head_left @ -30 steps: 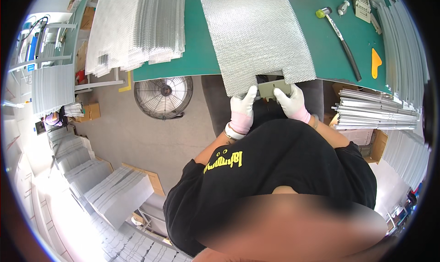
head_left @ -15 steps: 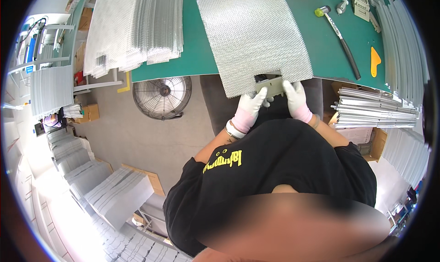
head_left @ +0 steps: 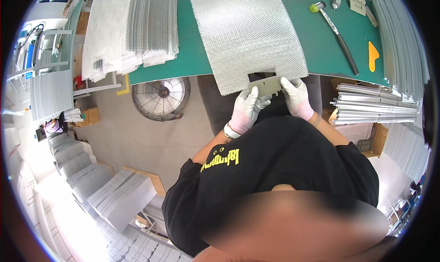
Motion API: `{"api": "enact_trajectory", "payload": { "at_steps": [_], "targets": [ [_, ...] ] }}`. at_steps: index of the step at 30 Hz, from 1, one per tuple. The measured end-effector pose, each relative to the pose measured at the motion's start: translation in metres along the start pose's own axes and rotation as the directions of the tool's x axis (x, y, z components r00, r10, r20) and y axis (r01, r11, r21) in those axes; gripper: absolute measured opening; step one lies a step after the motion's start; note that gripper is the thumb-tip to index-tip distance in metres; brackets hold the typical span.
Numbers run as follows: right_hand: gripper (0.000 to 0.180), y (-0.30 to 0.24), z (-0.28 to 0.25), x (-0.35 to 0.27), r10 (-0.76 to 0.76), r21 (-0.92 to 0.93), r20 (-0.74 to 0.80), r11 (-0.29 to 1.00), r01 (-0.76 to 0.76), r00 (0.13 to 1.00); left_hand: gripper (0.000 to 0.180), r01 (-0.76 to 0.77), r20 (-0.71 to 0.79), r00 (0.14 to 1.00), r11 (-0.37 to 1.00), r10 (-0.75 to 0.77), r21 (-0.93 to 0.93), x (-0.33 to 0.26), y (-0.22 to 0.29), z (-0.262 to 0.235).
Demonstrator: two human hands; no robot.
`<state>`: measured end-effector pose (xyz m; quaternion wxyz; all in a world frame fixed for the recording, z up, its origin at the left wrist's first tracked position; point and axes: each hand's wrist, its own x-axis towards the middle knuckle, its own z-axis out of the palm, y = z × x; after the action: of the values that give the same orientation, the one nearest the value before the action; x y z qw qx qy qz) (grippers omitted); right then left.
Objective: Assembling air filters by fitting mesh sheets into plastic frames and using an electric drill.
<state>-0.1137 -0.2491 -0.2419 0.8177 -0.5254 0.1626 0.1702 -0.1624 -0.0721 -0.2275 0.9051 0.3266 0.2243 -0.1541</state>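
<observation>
A flat grey-green rectangular plate (head_left: 266, 86) with small tabs is held between my two gloved hands, near the table's front edge. My left hand (head_left: 249, 105) pinches its left end, thumb on top and fingers beneath. At the opposite end my right hand (head_left: 294, 95) grips the corner with thumb and fingers. Just beyond the plate lies a silvery metal mesh sheet (head_left: 250, 33), whose near edge overhangs the table and has a rectangular notch. The plate sits beside that notch; whether it touches the mesh I cannot tell.
On the green table (head_left: 192, 56) stand stacked mesh sheets (head_left: 130, 28) at left. To the right lie a mallet (head_left: 337, 33), a yellow scraper (head_left: 373, 57) and more grey-green plates (head_left: 356, 0). Metal strips (head_left: 373, 104) are piled at lower right. A floor fan (head_left: 161, 97) stands left of me.
The plate has turned slightly and shows more of its face, with my left hand a little lower and further left. The whole view has shifted slightly.
</observation>
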Motion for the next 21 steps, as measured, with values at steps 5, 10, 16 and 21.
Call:
{"api": "enact_trajectory", "payload": {
  "at_steps": [5,10,16,21],
  "targets": [
    [0.039,-0.007,-0.001,-0.003,-0.072,-0.084,0.18,0.992,0.089,0.981,0.043,-0.002,0.139,0.988,0.874,-0.075,0.485,-0.008,0.02,-0.006],
    [0.048,0.004,-0.005,-0.003,0.054,-0.222,0.53,0.972,0.077,0.847,0.038,-0.188,0.329,0.738,0.289,-0.589,0.939,-0.023,0.112,0.045],
    [0.031,-0.011,0.016,-0.001,-0.052,-0.254,0.348,0.956,0.147,0.936,0.069,-0.548,0.797,0.604,-0.73,-0.007,0.409,0.101,0.138,0.075],
    [0.034,0.002,-0.03,-0.023,-0.266,-0.123,-0.188,0.961,0.246,0.945,0.078,-0.504,0.711,0.703,-0.71,-0.007,0.492,0.071,0.069,0.095]
  ]
}}
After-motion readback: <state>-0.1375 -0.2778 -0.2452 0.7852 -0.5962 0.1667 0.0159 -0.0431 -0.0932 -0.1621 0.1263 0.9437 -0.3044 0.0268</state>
